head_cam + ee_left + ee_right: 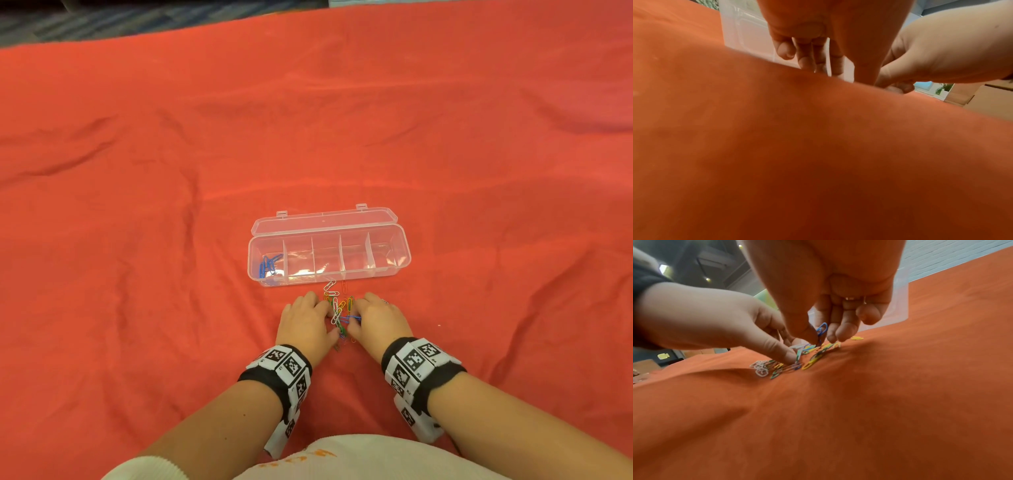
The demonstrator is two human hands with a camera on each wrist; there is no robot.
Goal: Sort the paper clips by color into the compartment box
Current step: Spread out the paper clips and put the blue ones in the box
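The fingers (840, 331) of the right hand (378, 317) are curling down, thumb and forefinger pinching a blue clip (822, 329) and lifting it off the pile of mixed clips (339, 310), likely so it comes away alone. The left hand (303, 320) is pressing its thumb on the heap, seemingly pinning the rest; whether it is gripping one I cannot tell. The compartment box (329, 279) is lying open just beyond, blue clips (269, 264) sitting in its leftmost cell, so that is probably where this one belongs.
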